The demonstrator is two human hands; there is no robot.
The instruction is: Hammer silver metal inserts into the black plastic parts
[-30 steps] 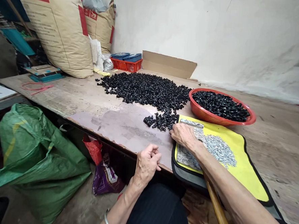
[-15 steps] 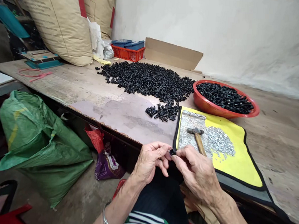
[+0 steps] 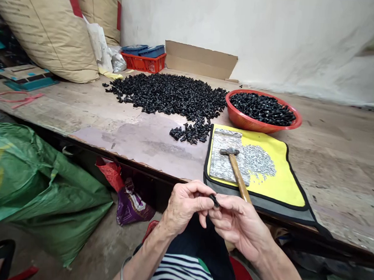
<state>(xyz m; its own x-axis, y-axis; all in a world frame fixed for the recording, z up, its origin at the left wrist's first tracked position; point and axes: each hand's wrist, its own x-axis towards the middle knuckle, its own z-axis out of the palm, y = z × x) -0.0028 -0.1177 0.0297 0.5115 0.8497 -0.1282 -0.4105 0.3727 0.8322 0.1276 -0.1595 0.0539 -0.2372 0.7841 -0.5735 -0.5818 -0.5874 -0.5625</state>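
Observation:
My left hand (image 3: 186, 207) and my right hand (image 3: 238, 225) meet in front of the table edge, above my lap. Their fingertips pinch a small black plastic piece (image 3: 215, 200) between them, partly hidden by my fingers. Just beyond my right hand, a wooden-handled hammer (image 3: 237, 170) lies on a speckled grey slab (image 3: 223, 163). Both rest on a yellow mat with a black border (image 3: 286, 182). A heap of tiny silver metal pieces (image 3: 255, 161) sits beside the slab. A large spread of black plastic pieces (image 3: 167, 94) covers the table, with a smaller cluster (image 3: 190, 132) nearest my hands.
A red bowl (image 3: 248, 121) full of black pieces stands beyond the mat. A red crate (image 3: 143, 62) and a cardboard sheet (image 3: 200, 60) stand by the wall. Large paper sacks (image 3: 44, 30) lean at back left. A green woven bag (image 3: 41, 190) sits on the floor left of the table.
My right hand has left the slab, and the hammer now lies there. Both hands have come together on the small black piece. The view has shifted, so everything sits further left.

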